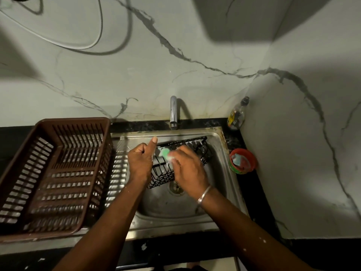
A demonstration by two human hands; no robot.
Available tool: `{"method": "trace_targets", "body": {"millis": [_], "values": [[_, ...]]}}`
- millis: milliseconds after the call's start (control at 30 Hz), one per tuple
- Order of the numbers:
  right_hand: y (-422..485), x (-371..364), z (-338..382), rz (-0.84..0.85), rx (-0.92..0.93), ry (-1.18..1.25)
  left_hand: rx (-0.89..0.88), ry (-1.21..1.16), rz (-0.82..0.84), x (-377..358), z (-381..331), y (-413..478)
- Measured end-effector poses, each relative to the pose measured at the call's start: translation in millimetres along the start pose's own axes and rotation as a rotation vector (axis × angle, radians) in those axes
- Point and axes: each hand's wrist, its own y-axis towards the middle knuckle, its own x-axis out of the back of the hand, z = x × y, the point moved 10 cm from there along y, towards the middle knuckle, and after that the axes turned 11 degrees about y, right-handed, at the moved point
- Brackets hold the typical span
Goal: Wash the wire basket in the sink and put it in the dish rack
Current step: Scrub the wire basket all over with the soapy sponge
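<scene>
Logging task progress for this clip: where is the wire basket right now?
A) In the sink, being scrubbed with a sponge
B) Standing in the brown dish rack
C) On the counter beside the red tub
A: the wire basket sits in the sink, the left hand gripping its end while the right hand rubs a green sponge on it, apart from the dish rack.

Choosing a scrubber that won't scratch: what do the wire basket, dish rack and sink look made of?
The wire basket: probably metal wire with a matte black coating, judging by thin rigid bars. The dish rack: brown moulded plastic, slotted walls, slight sheen. The sink: stainless steel, grey with dull reflections.
</scene>
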Motion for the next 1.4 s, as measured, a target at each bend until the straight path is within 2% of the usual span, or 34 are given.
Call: {"method": "trace_targets", "body": {"millis": [67,100,200,267,433,467,600,633,733,767,867,900,1033,1167,1200,1333,1400], "values": [[12.8,11.7,-12.4,-0.109,-0.071,-0.015,0.009,0.019,-0.008,0.0,2.8,-0.6],[16.6,9.0,-12.3,-0.103,-0.064,-0.017,0.025,0.0,-0.008,-0.2,6.0,0.3],[2.6,-12.3,4.5,0.048,0.079,-0.041,0.093,-0.047,-0.007,2.5,18.4,7.8],[-10.3,-11.5,2.2,0.113,0.052,-0.036,0.111,-0.075,-0.002,5.3,22.9,12.5],[17.8,31.7,-32.0,-0.209,-0.153,-0.028,0.13,-0.081,0.0,4.3,31.7,14.9],[19.8,25.1,-28.1,-0.194,-0.13,-0.048,0.133,-0.073,0.004,3.8,32.6,14.7],[-1.4,-9.8,-5.0,0.061,0.08,-0.116,0.105,-0.098,-0.003,4.0,32.1,17.5],[-1.6,-4.6,-13.2,0.05,0.073,-0.122,0.105,-0.094,-0.009,4.6,33.4,18.3],[3.0,24.7,-42.5,-0.127,-0.116,-0.106,0.119,-0.088,-0.026,6.9,36.4,16.7],[2.3,22.5,-41.2,-0.12,-0.139,-0.1,0.121,-0.096,-0.033,7.7,36.2,15.9],[-7.5,-2.2,-17.0,0.046,-0.011,-0.126,0.126,-0.124,-0.027,7.7,34.4,14.9],[-7.8,1.7,-20.0,0.037,-0.01,-0.121,0.128,-0.124,-0.024,7.9,34.5,15.3],[2.0,38.6,-49.6,-0.202,-0.182,-0.187,0.127,-0.112,-0.027,9.3,35.5,16.2],[7.7,53.4,-46.9,-0.336,-0.234,-0.139,0.116,-0.118,0.002,4.0,34.9,13.2],[12.3,53.6,-45.7,-0.321,-0.224,-0.138,0.113,-0.118,0.003,3.7,33.2,12.8],[8.5,13.1,-28.0,-0.017,-0.041,-0.229,0.1,-0.097,-0.006,5.5,30.3,12.8],[-8.1,5.0,-27.9,0.042,-0.03,-0.199,0.102,-0.098,-0.003,7.6,31.5,13.5]]}}
